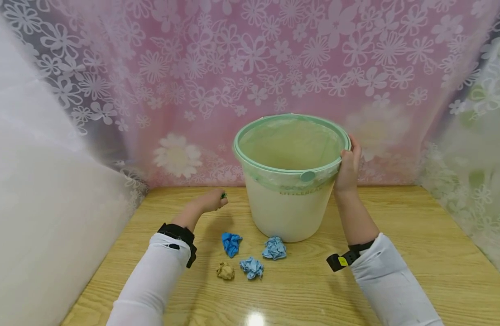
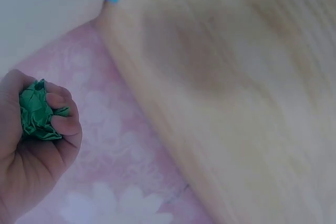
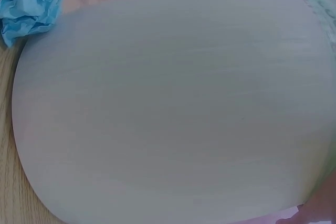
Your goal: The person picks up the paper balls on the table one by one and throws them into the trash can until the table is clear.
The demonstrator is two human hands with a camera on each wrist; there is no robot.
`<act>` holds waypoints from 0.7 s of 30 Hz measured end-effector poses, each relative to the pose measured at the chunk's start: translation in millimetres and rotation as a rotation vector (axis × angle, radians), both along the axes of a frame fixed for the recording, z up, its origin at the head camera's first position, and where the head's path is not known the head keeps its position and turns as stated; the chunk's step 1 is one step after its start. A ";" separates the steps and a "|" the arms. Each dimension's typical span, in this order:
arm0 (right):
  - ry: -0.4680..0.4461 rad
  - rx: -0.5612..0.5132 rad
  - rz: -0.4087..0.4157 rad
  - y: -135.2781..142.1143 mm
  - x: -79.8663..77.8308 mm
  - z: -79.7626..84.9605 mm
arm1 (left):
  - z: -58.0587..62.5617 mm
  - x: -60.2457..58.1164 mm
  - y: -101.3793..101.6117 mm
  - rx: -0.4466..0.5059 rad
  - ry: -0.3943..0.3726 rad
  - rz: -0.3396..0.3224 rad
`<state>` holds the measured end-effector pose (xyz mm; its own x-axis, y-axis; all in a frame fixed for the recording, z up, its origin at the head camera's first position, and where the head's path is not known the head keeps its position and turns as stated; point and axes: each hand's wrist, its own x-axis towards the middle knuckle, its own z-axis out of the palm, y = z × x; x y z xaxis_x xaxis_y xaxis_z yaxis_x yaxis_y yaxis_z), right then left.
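Note:
In the left wrist view, a crumpled green paper ball (image 2: pixel 39 111) sits in my left hand (image 1: pixel 210 201), with the fingers curled round it. That hand is raised over the table, left of the bin and apart from it. My right hand (image 1: pixel 348 170) grips the green rim of the white trash bin (image 1: pixel 288 208) on its right side. A thin bag lines the bin, and its edge hangs over the outside. Before the bin lie a dark blue paper ball (image 1: pixel 231 244), two light blue paper balls (image 1: pixel 274 248) and a tan paper ball (image 1: pixel 225 270).
The wooden table (image 1: pixel 396 280) carries everything. A pink flowered curtain (image 1: pixel 201 90) hangs behind it, close to the bin. White sheeting (image 1: pixel 50 181) closes off the left side, and a pale flowered curtain (image 1: pixel 470 181) stands along the right.

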<state>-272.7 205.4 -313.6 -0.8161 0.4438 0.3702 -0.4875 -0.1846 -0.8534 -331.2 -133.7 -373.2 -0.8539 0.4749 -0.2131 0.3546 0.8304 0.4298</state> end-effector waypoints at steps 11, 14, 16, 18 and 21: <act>0.005 -0.014 -0.004 0.6 -1.0 2.3 | 58.6 -11.4 3.2 0.162 0.181 0.159; 0.008 -0.011 0.002 0.4 -2.0 1.8 | 69.4 -14.3 6.9 0.253 0.300 0.207; 0.003 -0.006 0.001 0.1 -2.2 1.4 | 76.5 -15.2 8.9 0.292 0.341 0.237; 0.001 -0.003 0.000 -0.2 -2.2 1.1 | 83.8 -16.7 10.8 0.307 0.369 0.256; -0.004 -0.001 -0.006 -0.6 -1.7 0.8 | 96.6 -18.0 14.7 0.338 0.430 0.286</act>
